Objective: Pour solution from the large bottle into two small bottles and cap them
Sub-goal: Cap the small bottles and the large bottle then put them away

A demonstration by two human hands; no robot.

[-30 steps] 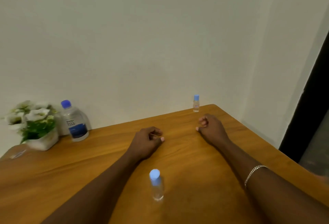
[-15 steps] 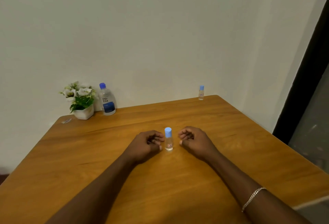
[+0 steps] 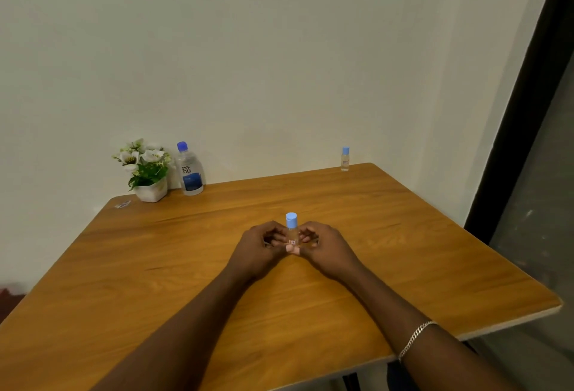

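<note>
Mid-table, near small bottle (image 3: 291, 233): upright on the wood, clear body, blue cap (image 3: 291, 220) on, small label low on the front; stands between the two hands.
Left hand (image 3: 259, 247): on the bottle's left side, fingers (image 3: 275, 234) curled in round the body and gripping it, hand down on the table (image 3: 174, 269).
Right hand (image 3: 327, 249): mirror pose on the bottle's right side, fingers (image 3: 308, 237) curled in against the body and holding it.
Thumbs: both tips sit just in front of the bottle's foot, side by side and touching.
Forearms: both reach in from the near edge and converge on the bottle.
Bracelet (image 3: 416, 338): silver chain on the right wrist.
Large bottle (image 3: 189, 173): back left of the table by the wall, upright, capped blue, blue and white label reading "re-nu"; well apart from the hands.
Far small bottle (image 3: 345, 160): back right corner, upright, capped blue, close to the wall.
Flower pot (image 3: 151, 192): white pot, white blooms and green leaves, just left of the large bottle; cannot tell if they touch.
Clear scrap (image 3: 122, 203): small item at the back left corner, left of the pot; too small to identify.
Wall (image 3: 279, 64): pale, grey rectangular patch at the top.
</note>
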